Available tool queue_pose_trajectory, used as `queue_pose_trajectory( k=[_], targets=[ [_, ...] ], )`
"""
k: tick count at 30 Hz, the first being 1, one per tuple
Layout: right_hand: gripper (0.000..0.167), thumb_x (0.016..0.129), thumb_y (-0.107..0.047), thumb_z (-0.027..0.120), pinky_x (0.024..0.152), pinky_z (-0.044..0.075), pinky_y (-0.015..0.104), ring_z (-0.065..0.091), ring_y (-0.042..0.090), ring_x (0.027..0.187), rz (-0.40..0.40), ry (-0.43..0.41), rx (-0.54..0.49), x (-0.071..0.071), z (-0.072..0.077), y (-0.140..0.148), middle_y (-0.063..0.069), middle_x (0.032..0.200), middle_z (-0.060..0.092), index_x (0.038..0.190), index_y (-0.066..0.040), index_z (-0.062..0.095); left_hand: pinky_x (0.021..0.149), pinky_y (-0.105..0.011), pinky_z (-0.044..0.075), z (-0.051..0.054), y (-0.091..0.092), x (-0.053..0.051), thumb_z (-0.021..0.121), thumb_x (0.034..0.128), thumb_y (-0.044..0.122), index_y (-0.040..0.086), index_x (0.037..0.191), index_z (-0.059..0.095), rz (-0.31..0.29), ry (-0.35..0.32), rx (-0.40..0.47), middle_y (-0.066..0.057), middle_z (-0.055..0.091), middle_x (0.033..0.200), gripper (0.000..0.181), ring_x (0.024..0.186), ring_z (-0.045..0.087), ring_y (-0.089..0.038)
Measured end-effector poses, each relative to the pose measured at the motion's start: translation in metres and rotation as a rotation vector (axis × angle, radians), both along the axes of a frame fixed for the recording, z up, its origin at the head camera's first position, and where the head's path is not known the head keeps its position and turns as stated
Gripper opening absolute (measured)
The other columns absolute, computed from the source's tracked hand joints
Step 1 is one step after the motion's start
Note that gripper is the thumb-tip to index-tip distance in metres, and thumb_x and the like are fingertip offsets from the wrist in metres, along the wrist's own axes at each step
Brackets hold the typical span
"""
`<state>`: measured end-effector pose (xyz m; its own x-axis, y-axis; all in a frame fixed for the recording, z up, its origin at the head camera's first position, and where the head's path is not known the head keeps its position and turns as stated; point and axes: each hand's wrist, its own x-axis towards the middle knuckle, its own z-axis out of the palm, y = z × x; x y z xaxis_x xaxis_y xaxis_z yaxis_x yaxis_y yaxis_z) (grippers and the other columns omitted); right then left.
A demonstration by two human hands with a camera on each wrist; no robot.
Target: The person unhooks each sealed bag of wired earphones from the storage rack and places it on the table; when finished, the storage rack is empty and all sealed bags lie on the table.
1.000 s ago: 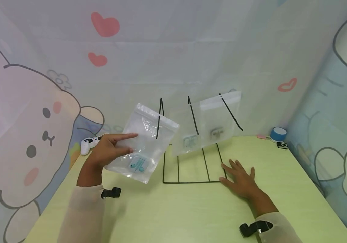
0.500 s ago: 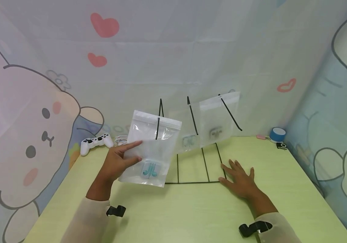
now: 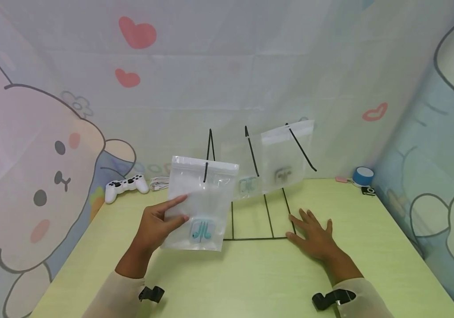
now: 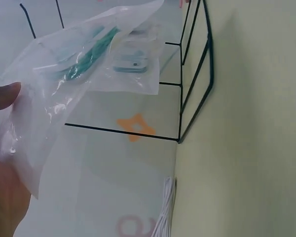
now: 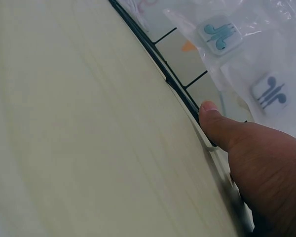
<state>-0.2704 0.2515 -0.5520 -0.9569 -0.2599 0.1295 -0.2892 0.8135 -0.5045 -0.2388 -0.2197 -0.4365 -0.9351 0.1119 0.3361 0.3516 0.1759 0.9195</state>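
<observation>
A clear zip bag (image 3: pixel 215 198) with teal earphones in a small case (image 3: pixel 201 230) hangs upright on the left hook (image 3: pixel 205 171) of a black wire rack (image 3: pixel 250 239). At its left side is my left hand (image 3: pixel 155 227), index finger and thumb extended and apart, touching the bag's front; the other fingers are hidden. In the left wrist view, the bag (image 4: pixel 49 103) lies against the left hand (image 4: pixel 7 200). My right hand (image 3: pixel 314 236) rests with spread fingers at the rack base's right corner; in the right wrist view, the right thumb (image 5: pixel 214 116) touches the frame.
Two more bagged earphone cases hang on the middle hook (image 3: pixel 253 154) and right hook (image 3: pixel 302 149). Behind on the left are a white game controller (image 3: pixel 126 187) and a coiled white cable (image 3: pixel 159 183). Blue tape (image 3: pixel 364 175) and a small black device (image 3: pixel 368 191) lie at the back right.
The left bag has swung from tilted to upright and sits lower. My left hand has moved right and down with it, uncovering the controller and cable. My right hand has stayed in place.
</observation>
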Motion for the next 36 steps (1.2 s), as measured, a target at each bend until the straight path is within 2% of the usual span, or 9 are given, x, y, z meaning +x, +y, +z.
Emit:
queue_pose_trajectory(
  k=[4,6,8,12,15,18,22,28,36],
  targets=[
    [0.069,0.108,-0.055,0.061,0.116,-0.009,0.092,0.018,0.053,0.167,-0.003,0.001,0.001,0.0,0.001,0.0,0.024,0.179,0.028,0.166,-0.02,0.049,0.077,-0.03,0.066,-0.009,-0.001,0.003,0.082,0.0874,-0.012,-0.001,0.137,0.073,-0.022,0.057,0.044,0.0,0.076,0.134,0.052,0.101,0.077,-0.007],
    [0.069,0.108,-0.055,0.061,0.116,-0.009,0.092,0.018,0.053,0.167,-0.004,0.0,0.004,0.001,0.001,0.0,0.024,0.179,0.028,0.166,-0.019,0.049,0.077,-0.028,0.066,-0.015,-0.002,0.001,0.08,0.0872,-0.016,0.0,0.135,0.075,-0.065,0.109,0.082,0.012,0.077,0.13,0.051,0.102,0.078,-0.005],
    [0.069,0.108,-0.056,0.061,0.116,-0.009,0.092,0.018,0.053,0.167,-0.006,-0.004,0.0,0.001,0.001,0.0,0.024,0.179,0.028,0.166,-0.02,0.05,0.078,-0.024,0.066,-0.02,-0.003,-0.001,0.077,0.0868,-0.02,0.001,0.134,0.076,-0.115,0.17,0.117,0.018,0.078,0.128,0.052,0.105,0.077,-0.002],
    [0.07,0.108,-0.057,0.061,0.116,-0.009,0.092,0.018,0.052,0.167,-0.007,-0.01,-0.001,0.002,-0.001,0.0,0.024,0.179,0.028,0.166,-0.021,0.05,0.087,-0.019,0.063,-0.03,-0.003,-0.007,0.073,0.0857,-0.026,0.007,0.131,0.079,-0.178,0.257,0.165,0.015,0.078,0.13,0.056,0.117,0.076,-0.001],
    [0.07,0.108,-0.058,0.061,0.116,-0.009,0.092,0.018,0.052,0.167,-0.006,-0.009,0.001,0.002,-0.002,0.0,0.024,0.179,0.029,0.166,-0.021,0.049,0.095,-0.018,0.061,-0.034,-0.003,-0.01,0.073,0.0854,-0.026,0.012,0.127,0.082,-0.172,0.265,0.175,0.012,0.079,0.129,0.057,0.122,0.074,-0.001],
    [0.07,0.108,-0.058,0.06,0.116,-0.009,0.092,0.018,0.052,0.167,-0.008,-0.006,0.006,0.002,-0.003,0.001,0.023,0.179,0.029,0.166,-0.022,0.049,0.099,-0.017,0.059,-0.037,-0.003,-0.011,0.073,0.0859,-0.026,0.01,0.124,0.083,-0.161,0.262,0.177,0.013,0.08,0.126,0.053,0.123,0.073,-0.001],
    [0.069,0.108,-0.057,0.061,0.116,-0.007,0.093,0.018,0.052,0.167,-0.007,-0.004,0.011,0.001,-0.002,0.002,0.023,0.179,0.029,0.166,-0.022,0.049,0.1,-0.016,0.058,-0.037,-0.001,-0.012,0.073,0.0865,-0.024,0.004,0.121,0.083,-0.157,0.262,0.18,0.015,0.081,0.121,0.046,0.12,0.074,0.001],
    [0.069,0.108,-0.056,0.062,0.115,-0.008,0.093,0.018,0.053,0.167,0.0,-0.01,0.005,0.001,-0.002,0.001,0.025,0.179,0.029,0.166,-0.021,0.05,0.097,-0.016,0.059,-0.039,0.0,-0.013,0.073,0.0871,-0.024,0.014,0.117,0.086,-0.173,0.25,0.197,0.016,0.082,0.116,0.05,0.115,0.075,0.001],
    [0.07,0.107,-0.057,0.061,0.116,-0.009,0.093,0.018,0.053,0.167,0.002,-0.004,0.008,-0.001,-0.002,0.001,0.024,0.179,0.028,0.166,-0.021,0.049,0.093,-0.018,0.061,-0.035,-0.006,-0.008,0.073,0.0863,-0.025,0.014,0.115,0.087,-0.181,0.266,0.182,0.014,0.083,0.113,0.05,0.112,0.077,0.0]
  ],
)
